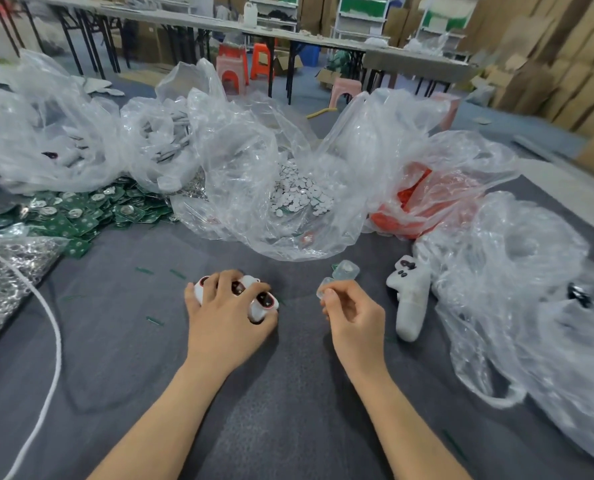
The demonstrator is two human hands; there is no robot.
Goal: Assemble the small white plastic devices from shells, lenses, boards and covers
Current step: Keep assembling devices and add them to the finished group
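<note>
1. While the left hand (231, 306) lies spread over a cluster of white shells (264, 299), fingers curled down around them and holding them to the grey felt table (288, 410), the right hand (351, 310) just right of the shells pinches one clear lens (325, 284) between thumb and fingertips
2. The step in hand looks to be seating that lens in a shell's dark, red-rimmed opening; a second clear piece (346, 270) lies on the felt right of the shells, just beyond the right hand
3. To do it well, I would first free one opening from under the left fingers, which cover much of the cluster, and steady that one shell alone
4. The lens looks small and slick, so an edge hold should spare its face from smudges; bring it in square and press evenly, since a tilted lens could jam or spring away
5. Which way up the lens sits I cannot tell, as it is blurred
6. The felt is dark and soft, so a dropped clear part would be hard to spot; thin green slivers lie scattered around the shells
7. Farther right of the shells a white stack of parts (411, 299) rests against crumpled clear bags; beyond the shells a clear bag holds small white discs (299, 195), probably the covers; beyond and left lies a heap of green boards (80, 216), and far left a white cord (54, 341) loops past
8. Well behind the shells stand long tables, red and pink stools and walls of cardboard cartons
</note>
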